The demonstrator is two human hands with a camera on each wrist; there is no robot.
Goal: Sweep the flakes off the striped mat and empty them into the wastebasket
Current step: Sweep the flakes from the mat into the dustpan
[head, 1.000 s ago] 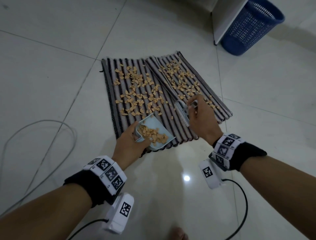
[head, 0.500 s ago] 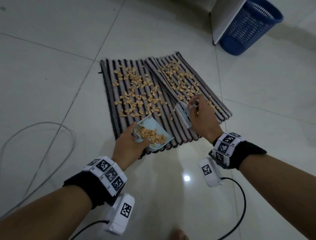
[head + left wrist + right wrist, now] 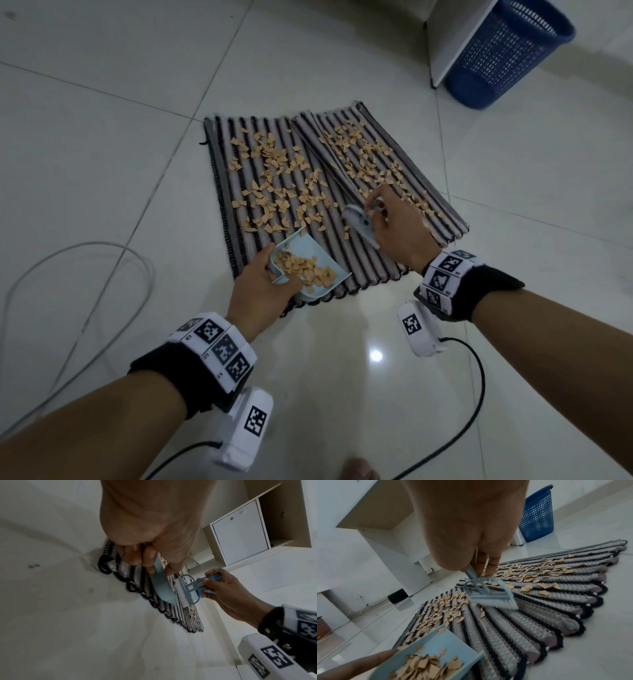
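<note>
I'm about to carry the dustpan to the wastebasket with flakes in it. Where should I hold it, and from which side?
Hold the dustpan by its raised back end, coming from the near side, where the left hand already grips it. Its flakes lie heaped toward that back wall, and the open lip points away across the mat, so a rear grip probably lets you keep the lip tilted up.

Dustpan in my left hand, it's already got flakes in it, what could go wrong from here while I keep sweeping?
1. The light blue plastic dustpan is tilted in the left hand with a pile of tan flakes; tipping it further may spill them onto the white tiled floor.
2. The small blue hand brush in the right hand could flick flakes off the striped woven mat.
</note>
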